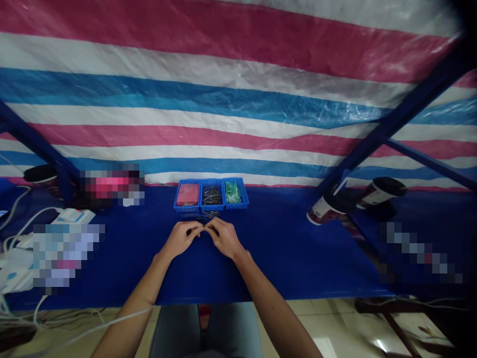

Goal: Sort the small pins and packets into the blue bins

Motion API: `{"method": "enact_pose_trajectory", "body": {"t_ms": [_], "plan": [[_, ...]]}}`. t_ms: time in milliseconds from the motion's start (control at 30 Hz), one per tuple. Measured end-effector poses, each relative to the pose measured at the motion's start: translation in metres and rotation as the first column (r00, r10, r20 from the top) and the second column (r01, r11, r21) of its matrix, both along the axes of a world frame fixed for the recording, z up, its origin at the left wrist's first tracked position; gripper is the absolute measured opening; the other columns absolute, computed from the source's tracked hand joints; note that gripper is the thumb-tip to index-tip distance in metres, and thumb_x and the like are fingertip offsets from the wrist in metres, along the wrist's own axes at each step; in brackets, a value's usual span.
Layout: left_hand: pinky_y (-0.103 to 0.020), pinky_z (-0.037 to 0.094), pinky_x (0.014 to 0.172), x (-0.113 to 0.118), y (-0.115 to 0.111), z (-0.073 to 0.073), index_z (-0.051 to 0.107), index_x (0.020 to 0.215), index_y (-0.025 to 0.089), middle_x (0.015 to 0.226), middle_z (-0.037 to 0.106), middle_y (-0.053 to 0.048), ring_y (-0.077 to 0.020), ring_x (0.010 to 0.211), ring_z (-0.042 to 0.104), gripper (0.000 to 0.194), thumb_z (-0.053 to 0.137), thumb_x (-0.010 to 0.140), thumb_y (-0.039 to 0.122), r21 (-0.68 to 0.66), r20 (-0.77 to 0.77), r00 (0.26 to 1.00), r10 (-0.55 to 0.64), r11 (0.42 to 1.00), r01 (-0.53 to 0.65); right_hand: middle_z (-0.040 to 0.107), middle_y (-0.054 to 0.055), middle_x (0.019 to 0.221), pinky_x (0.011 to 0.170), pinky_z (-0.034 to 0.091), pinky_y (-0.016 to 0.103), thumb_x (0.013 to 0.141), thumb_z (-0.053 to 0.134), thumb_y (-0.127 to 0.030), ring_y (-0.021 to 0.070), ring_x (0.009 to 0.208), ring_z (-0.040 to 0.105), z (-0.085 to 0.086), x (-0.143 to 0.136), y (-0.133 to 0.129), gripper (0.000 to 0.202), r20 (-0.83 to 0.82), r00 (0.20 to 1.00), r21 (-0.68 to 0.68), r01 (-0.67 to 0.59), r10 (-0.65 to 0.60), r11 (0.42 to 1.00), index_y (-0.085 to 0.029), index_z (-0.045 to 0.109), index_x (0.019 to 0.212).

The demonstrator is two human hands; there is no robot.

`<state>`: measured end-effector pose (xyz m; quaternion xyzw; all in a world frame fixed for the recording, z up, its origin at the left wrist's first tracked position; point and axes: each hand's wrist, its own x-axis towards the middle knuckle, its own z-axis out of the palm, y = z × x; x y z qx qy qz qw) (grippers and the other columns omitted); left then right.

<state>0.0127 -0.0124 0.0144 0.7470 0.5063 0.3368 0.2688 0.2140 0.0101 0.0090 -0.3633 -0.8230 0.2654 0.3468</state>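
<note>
My left hand (182,237) and my right hand (224,235) meet fingertip to fingertip above the blue table. Both are closed in a pinch, and a tiny dark, brass-toned bit shows between them, too small to name. Just beyond the fingers lies a small group of loose thin metal pieces (209,215). Behind these stand three joined blue bins. Flat pink pieces fill the left bin (187,209). Many thin dark and brass-coloured metal pieces (212,195) lie in the middle bin, and green and clear small pieces (233,193) in the right one.
White power strips and cables (22,263) crowd the table's left side. A dark-lidded canister (322,210) stands at the right, with another canister (380,193) behind it. Blue metal posts (372,141) rise before a striped plastic sheet (223,104).
</note>
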Motion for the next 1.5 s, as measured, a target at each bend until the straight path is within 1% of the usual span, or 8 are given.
{"method": "enact_pose_trajectory", "body": {"t_ms": [200, 300, 467, 767, 933, 1167, 1367, 1500], "plan": [[-0.022, 0.044, 0.068, -0.001, 0.0, -0.001, 0.072, 0.086, 0.018, 0.071, 0.07, -0.001, -0.0138, 0.065, 0.063, 0.027, 0.053, 0.096, 0.036, -0.006, -0.004, 1.0, 0.0, 1.0, 0.0, 0.068, 0.002, 0.093, 0.068, 0.043, 0.024, 0.099, 0.054, -0.03, 0.0147, 0.077, 0.063, 0.0, 0.0, 0.0, 0.015, 0.014, 1.0, 0.015, 0.009, -0.009, 1.0, -0.023, 0.065, 0.106], [-0.022, 0.043, 0.067, -0.001, 0.0, 0.0, 0.071, 0.086, 0.018, 0.071, 0.07, 0.0, -0.0134, 0.065, 0.063, 0.027, 0.053, 0.096, 0.036, -0.012, -0.007, 1.0, 0.002, 1.0, -0.002, 0.068, 0.003, 0.096, 0.073, 0.044, 0.024, 0.1, 0.053, -0.031, 0.0151, 0.082, 0.065, -0.002, 0.0, 0.001, 0.018, 0.012, 1.0, 0.04, 0.0, 0.0, 0.999, -0.024, 0.066, 0.11], [-0.021, 0.043, 0.066, 0.001, 0.0, 0.002, 0.072, 0.083, 0.017, 0.07, 0.07, 0.0, -0.0136, 0.065, 0.063, 0.03, 0.053, 0.096, 0.037, -0.014, -0.008, 1.0, 0.005, 1.0, -0.005, 0.069, 0.003, 0.098, 0.079, 0.045, 0.023, 0.102, 0.05, -0.028, 0.0142, 0.087, 0.065, -0.006, 0.0, 0.002, 0.019, 0.006, 1.0, 0.053, -0.011, 0.01, 0.999, -0.024, 0.068, 0.105], [-0.022, 0.043, 0.065, 0.001, -0.001, 0.003, 0.072, 0.085, 0.017, 0.07, 0.07, -0.002, -0.0144, 0.064, 0.061, 0.034, 0.051, 0.096, 0.041, -0.004, -0.026, 1.0, 0.0, 1.0, 0.0, 0.07, 0.003, 0.095, 0.076, 0.045, 0.024, 0.102, 0.049, -0.029, 0.0146, 0.083, 0.066, -0.001, 0.0, 0.001, 0.019, 0.023, 1.0, 0.032, -0.007, 0.006, 0.999, -0.023, 0.067, 0.099], [-0.021, 0.038, 0.06, 0.001, -0.001, 0.001, 0.072, 0.087, 0.016, 0.061, 0.063, 0.001, -0.0115, 0.055, 0.052, 0.035, 0.051, 0.096, 0.042, -0.02, -0.054, 0.998, 0.021, 1.0, -0.022, 0.071, 0.003, 0.094, 0.077, 0.045, 0.024, 0.101, 0.051, -0.029, 0.0157, 0.083, 0.067, -0.003, 0.0, 0.0, 0.017, 0.02, 1.0, 0.015, 0.001, -0.001, 1.0, -0.023, 0.067, 0.099], [-0.021, 0.033, 0.056, -0.001, 0.0, -0.005, 0.074, 0.09, 0.015, 0.056, 0.057, 0.003, -0.0104, 0.052, 0.044, 0.037, 0.051, 0.095, 0.045, -0.001, -0.071, 0.997, 0.039, 0.999, -0.039, 0.072, 0.002, 0.092, 0.072, 0.043, 0.023, 0.101, 0.051, -0.029, 0.0151, 0.078, 0.067, -0.004, 0.0, 0.0, 0.017, 0.017, 1.0, 0.004, 0.003, -0.003, 1.0, -0.023, 0.067, 0.1], [-0.021, 0.034, 0.057, -0.002, 0.0, -0.008, 0.073, 0.088, 0.016, 0.06, 0.06, 0.002, -0.0105, 0.052, 0.046, 0.036, 0.051, 0.095, 0.043, -0.001, -0.059, 0.997, 0.052, 0.999, -0.053, 0.071, 0.002, 0.083, 0.069, 0.041, 0.023, 0.102, 0.048, -0.031, 0.0156, 0.074, 0.066, -0.002, 0.001, 0.0, 0.021, 0.08, 0.997, 0.014, 0.008, -0.009, 1.0, -0.023, 0.066, 0.096], [-0.022, 0.035, 0.058, -0.001, 0.0, -0.006, 0.073, 0.087, 0.016, 0.061, 0.062, 0.001, -0.0111, 0.054, 0.048, 0.036, 0.052, 0.095, 0.043, -0.005, -0.055, 0.997, 0.052, 0.999, -0.052, 0.069, 0.0, 0.077, 0.067, 0.039, 0.023, 0.103, 0.046, -0.03, 0.0147, 0.07, 0.065, -0.005, 0.0, 0.001, 0.022, 0.117, 0.993, 0.021, 0.017, -0.02, 1.0, -0.023, 0.065, 0.093]]}}
